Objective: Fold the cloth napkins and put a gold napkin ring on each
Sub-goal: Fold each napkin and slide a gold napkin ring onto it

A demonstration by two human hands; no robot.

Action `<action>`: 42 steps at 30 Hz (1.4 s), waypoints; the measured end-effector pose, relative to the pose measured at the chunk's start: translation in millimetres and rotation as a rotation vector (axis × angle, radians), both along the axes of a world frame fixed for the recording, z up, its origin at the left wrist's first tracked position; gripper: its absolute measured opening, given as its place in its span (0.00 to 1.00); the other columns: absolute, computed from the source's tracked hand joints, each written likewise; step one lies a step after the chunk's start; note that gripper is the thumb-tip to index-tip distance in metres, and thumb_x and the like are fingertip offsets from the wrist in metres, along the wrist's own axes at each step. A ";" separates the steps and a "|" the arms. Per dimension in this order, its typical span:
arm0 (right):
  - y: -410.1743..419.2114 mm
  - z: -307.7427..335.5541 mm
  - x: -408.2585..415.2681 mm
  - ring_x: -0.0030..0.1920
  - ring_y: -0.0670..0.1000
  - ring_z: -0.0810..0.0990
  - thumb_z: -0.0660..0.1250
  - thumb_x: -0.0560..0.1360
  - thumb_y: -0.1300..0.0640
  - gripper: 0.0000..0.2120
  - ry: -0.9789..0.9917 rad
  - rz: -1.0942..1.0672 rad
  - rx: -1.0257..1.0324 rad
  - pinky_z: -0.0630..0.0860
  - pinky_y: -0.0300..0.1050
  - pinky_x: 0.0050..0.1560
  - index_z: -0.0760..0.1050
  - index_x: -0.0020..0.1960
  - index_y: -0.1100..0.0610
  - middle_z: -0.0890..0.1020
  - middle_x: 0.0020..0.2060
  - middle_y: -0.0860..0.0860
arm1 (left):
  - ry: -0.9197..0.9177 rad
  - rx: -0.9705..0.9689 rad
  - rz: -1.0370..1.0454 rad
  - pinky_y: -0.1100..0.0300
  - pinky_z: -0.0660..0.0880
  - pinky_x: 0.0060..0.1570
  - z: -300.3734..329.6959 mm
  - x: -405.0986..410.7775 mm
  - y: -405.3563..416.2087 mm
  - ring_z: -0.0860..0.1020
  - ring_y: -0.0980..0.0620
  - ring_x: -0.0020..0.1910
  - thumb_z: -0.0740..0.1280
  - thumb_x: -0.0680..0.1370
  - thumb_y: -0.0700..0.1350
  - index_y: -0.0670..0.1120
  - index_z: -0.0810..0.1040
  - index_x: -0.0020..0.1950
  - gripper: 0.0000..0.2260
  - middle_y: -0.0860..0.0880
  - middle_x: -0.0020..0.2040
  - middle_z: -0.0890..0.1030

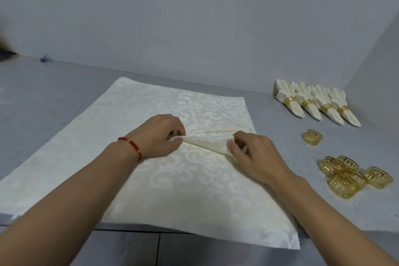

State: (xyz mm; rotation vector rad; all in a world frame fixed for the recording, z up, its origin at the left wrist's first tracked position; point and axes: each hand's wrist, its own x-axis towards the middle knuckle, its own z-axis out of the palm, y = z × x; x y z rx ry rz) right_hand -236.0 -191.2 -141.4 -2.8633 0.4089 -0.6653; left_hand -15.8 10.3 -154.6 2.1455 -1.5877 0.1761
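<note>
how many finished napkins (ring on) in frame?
4, in a row at the far right of the counter by the wall: first from the left, second, third, fourth. None look hidden.

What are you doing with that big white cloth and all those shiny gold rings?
A person is folding a large cream patterned cloth napkin spread on the grey table. The left hand and right hand each pinch a raised fold near its middle. Four finished folded napkins with gold rings lie in a row at the far right. One loose gold napkin ring sits alone, and a pile of gold rings waits nearer.
</note>
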 end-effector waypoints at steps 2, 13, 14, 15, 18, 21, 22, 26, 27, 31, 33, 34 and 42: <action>3.3 3.5 6.4 0.34 0.48 0.77 0.56 0.83 0.42 0.16 -0.015 -0.038 0.037 0.78 0.54 0.41 0.73 0.46 0.51 0.80 0.33 0.46 | 0.000 -0.014 -0.002 0.63 0.65 0.45 -2.2 2.2 -3.2 0.71 0.58 0.44 0.68 0.79 0.45 0.51 0.82 0.49 0.03 0.63 0.42 0.75; 2.5 0.4 32.6 0.37 0.51 0.77 0.61 0.83 0.46 0.09 -0.004 -0.155 0.040 0.76 0.51 0.42 0.75 0.56 0.50 0.77 0.32 0.46 | 0.127 -0.120 0.072 0.73 0.66 0.41 2.9 -1.5 -3.1 0.75 0.64 0.39 0.68 0.81 0.43 0.52 0.81 0.54 0.05 0.58 0.40 0.81; 3.1 -0.9 35.1 0.37 0.52 0.77 0.61 0.83 0.47 0.08 -0.007 -0.170 0.026 0.76 0.51 0.42 0.75 0.56 0.50 0.77 0.32 0.47 | 0.127 -0.124 0.082 0.72 0.66 0.40 3.3 -3.1 -3.0 0.75 0.63 0.39 0.68 0.80 0.43 0.51 0.82 0.52 0.05 0.57 0.39 0.81; 4.2 -1.3 36.7 0.37 0.53 0.77 0.62 0.82 0.48 0.08 -0.012 -0.184 -0.003 0.76 0.51 0.41 0.74 0.56 0.51 0.77 0.31 0.48 | 0.127 -0.131 0.091 0.71 0.67 0.40 3.4 -4.4 -3.6 0.75 0.62 0.38 0.68 0.80 0.42 0.51 0.81 0.51 0.04 0.56 0.38 0.81; 7.7 -2.2 38.8 0.35 0.54 0.76 0.63 0.83 0.50 0.08 -0.067 -0.182 -0.131 0.75 0.50 0.39 0.70 0.55 0.54 0.77 0.33 0.48 | 0.128 -0.128 0.110 0.71 0.67 0.39 3.4 -6.2 -4.9 0.75 0.62 0.37 0.69 0.79 0.42 0.52 0.82 0.49 0.05 0.56 0.38 0.80; 6.4 -3.8 41.4 0.32 0.55 0.75 0.65 0.83 0.50 0.09 -0.055 -0.177 -0.275 0.73 0.49 0.33 0.71 0.51 0.56 0.75 0.38 0.49 | 0.098 -0.098 0.094 0.68 0.67 0.42 3.0 -6.6 -7.4 0.73 0.59 0.38 0.69 0.79 0.41 0.51 0.85 0.51 0.07 0.54 0.42 0.82; 4.5 -5.8 43.1 0.30 0.55 0.74 0.67 0.82 0.52 0.09 -0.038 -0.171 -0.325 0.70 0.46 0.29 0.72 0.48 0.57 0.74 0.38 0.50 | 0.095 -0.094 0.087 0.64 0.69 0.44 2.7 -7.1 -8.6 0.73 0.57 0.40 0.68 0.79 0.40 0.51 0.85 0.51 0.08 0.53 0.44 0.82; 4.9 3.5 49.6 0.27 0.53 0.66 0.75 0.74 0.59 0.19 0.120 -0.106 -0.480 0.58 0.43 0.29 0.66 0.33 0.56 0.68 0.32 0.50 | 0.115 -0.103 0.110 0.59 0.71 0.47 2.0 -9.8 -12.5 0.73 0.55 0.43 0.66 0.79 0.39 0.50 0.85 0.50 0.10 0.52 0.46 0.82; 6.6 10.3 52.2 0.31 0.54 0.66 0.72 0.75 0.59 0.18 0.161 -0.100 -0.527 0.60 0.46 0.33 0.66 0.33 0.56 0.68 0.32 0.50 | 0.116 -0.103 0.114 0.60 0.70 0.47 2.1 -9.5 -13.2 0.73 0.55 0.43 0.66 0.79 0.38 0.49 0.85 0.51 0.10 0.52 0.47 0.82; 13.1 43.1 73.5 0.39 0.56 0.71 0.60 0.80 0.58 0.13 0.083 -0.165 -0.406 0.64 0.48 0.39 0.71 0.38 0.58 0.74 0.37 0.52 | 0.076 -0.069 0.110 0.61 0.67 0.46 3.2 -9.6 -16.7 0.72 0.55 0.45 0.65 0.79 0.38 0.48 0.85 0.51 0.10 0.53 0.46 0.81; 18.1 46.4 95.1 0.38 0.57 0.75 0.61 0.79 0.58 0.12 -0.074 -0.131 -0.087 0.69 0.49 0.37 0.75 0.39 0.61 0.78 0.36 0.53 | 0.033 -0.064 0.102 0.59 0.69 0.46 1.3 -9.8 -18.5 0.71 0.53 0.47 0.65 0.79 0.38 0.48 0.86 0.50 0.10 0.52 0.45 0.81; 20.7 44.9 107.4 0.38 0.57 0.77 0.62 0.78 0.58 0.12 -0.123 -0.116 0.104 0.73 0.50 0.39 0.77 0.40 0.63 0.80 0.36 0.54 | 0.011 -0.062 0.097 0.58 0.69 0.46 0.4 -9.9 -19.2 0.70 0.52 0.48 0.65 0.79 0.38 0.48 0.86 0.50 0.10 0.51 0.44 0.81; -16.0 -13.2 133.8 0.40 0.54 0.79 0.58 0.74 0.54 0.09 -0.272 -0.353 0.880 0.71 0.45 0.33 0.75 0.51 0.51 0.84 0.51 0.55 | 0.118 -0.098 0.168 0.61 0.67 0.44 1.3 -17.1 -15.8 0.72 0.57 0.39 0.63 0.79 0.37 0.48 0.83 0.50 0.11 0.56 0.43 0.78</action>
